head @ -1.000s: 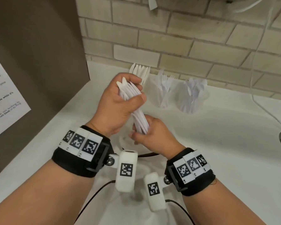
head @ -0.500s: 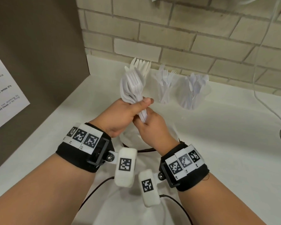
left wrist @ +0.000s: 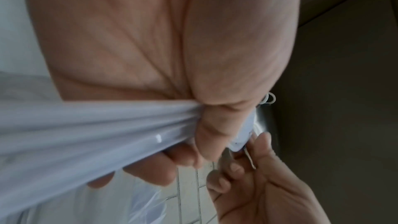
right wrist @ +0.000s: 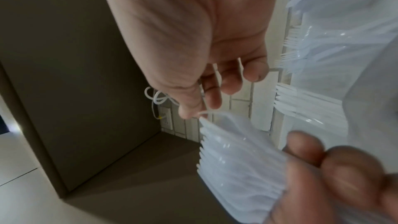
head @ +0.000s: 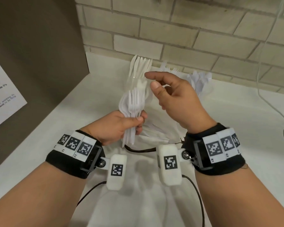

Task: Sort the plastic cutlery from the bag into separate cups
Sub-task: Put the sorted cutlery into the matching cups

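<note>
Head view: left hand point(head: 120, 126) clenched round fork bundle point(head: 134, 104), tines up (for sorting); right hand point(head: 175, 97) loose, empty.

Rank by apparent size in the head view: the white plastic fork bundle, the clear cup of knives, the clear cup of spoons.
1. White plastic fork bundle, nearest the camera, so unsure.
2. Clear cup of knives.
3. Clear cup of spoons, partly hidden by the right hand.

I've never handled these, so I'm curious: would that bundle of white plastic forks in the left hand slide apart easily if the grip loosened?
Probably. The forks look smooth and glossy, so likely slippery. They already fan out unevenly above the left hand, suggesting loose stacking. They look thin, so presumably light and a bit bendy.
</note>
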`<state>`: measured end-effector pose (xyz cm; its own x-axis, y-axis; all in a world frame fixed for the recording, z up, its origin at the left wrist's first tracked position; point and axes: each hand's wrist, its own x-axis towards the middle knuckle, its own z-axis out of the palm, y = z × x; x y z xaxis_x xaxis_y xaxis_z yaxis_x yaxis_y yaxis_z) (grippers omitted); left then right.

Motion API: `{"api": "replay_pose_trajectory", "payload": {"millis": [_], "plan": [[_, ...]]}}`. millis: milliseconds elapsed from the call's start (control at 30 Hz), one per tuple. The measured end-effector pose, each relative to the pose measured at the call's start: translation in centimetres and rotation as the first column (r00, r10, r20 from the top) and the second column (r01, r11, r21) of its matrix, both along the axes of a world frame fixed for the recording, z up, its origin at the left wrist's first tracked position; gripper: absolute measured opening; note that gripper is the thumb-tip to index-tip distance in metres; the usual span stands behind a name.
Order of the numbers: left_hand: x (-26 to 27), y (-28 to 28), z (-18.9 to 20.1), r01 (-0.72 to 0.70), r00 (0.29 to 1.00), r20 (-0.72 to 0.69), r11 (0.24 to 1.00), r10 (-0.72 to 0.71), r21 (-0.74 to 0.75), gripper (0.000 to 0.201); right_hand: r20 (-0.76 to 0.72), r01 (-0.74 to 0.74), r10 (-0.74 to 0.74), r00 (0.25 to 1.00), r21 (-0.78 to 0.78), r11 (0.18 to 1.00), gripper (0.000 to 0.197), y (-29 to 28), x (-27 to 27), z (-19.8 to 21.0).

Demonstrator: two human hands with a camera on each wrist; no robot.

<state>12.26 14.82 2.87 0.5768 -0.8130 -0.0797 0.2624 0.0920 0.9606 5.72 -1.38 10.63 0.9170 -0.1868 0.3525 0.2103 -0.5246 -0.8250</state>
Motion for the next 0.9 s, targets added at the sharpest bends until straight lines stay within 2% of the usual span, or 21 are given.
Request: {"api": "replay_pose_trajectory", "payload": {"millis": [100, 233, 333, 467, 567, 667, 800, 900], "plan": [[0.0, 0.1, -0.1, 0.041, 0.995, 0.086, 0.997, -0.047, 0.061, 0.017, -0.047, -0.018, 0.016, 0.999, -0.041, 0.999, 0.02, 0.3, 0.3, 0.1], [-0.1, 0.4, -0.3, 0.05, 0.975, 0.208, 0.993, -0.072, 0.111, 0.021, -0.035, 0.061, -0.062, 0.997, -0.041, 0.997, 0.008, 0.3, 0.5, 0.2], [-0.4, 0.5, -0.5, 0.049, 0.979, 0.19, 0.992, -0.07, 0.112, 0.021, 0.019, 0.121, -0.122, 0.992, 0.022, 0.992, 0.008, 0.2, 0.6, 0.4], [-0.4, 0.4, -0.5, 0.052, 0.98, 0.185, 0.992, -0.072, 0.114, 0.017, -0.001, 0.089, -0.089, 0.996, 0.04, 0.995, 0.005, 0.4, 0.3, 0.9], [-0.3, 0.4, -0.6, 0.074, 0.991, 0.105, 0.994, -0.083, 0.08, 0.019, -0.028, 0.083, -0.083, 0.996, -0.002, 0.997, 0.008, 0.2, 0.4, 1.3], [-0.2, 0.3, -0.6, 0.048, 0.999, -0.02, 0.996, -0.047, 0.075, 0.021, 0.014, 0.149, -0.15, 0.989, 0.041, 0.988, 0.006, -0.8, 0.8, 2.6], [0.5, 0.7, -0.8, -0.045, 0.996, -0.067, 0.99, 0.054, 0.131, 0.021, 0.191, 0.235, -0.274, 0.943, 0.208, 0.95, 0.004, -3.8, 1.9, 5.9], [1.3, 1.0, -0.8, -0.081, 0.973, -0.215, 0.996, 0.089, 0.042, 0.017, 0.328, 0.256, -0.347, 0.878, 0.29, 0.922, 0.01, -5.4, 4.2, 7.1]]}}
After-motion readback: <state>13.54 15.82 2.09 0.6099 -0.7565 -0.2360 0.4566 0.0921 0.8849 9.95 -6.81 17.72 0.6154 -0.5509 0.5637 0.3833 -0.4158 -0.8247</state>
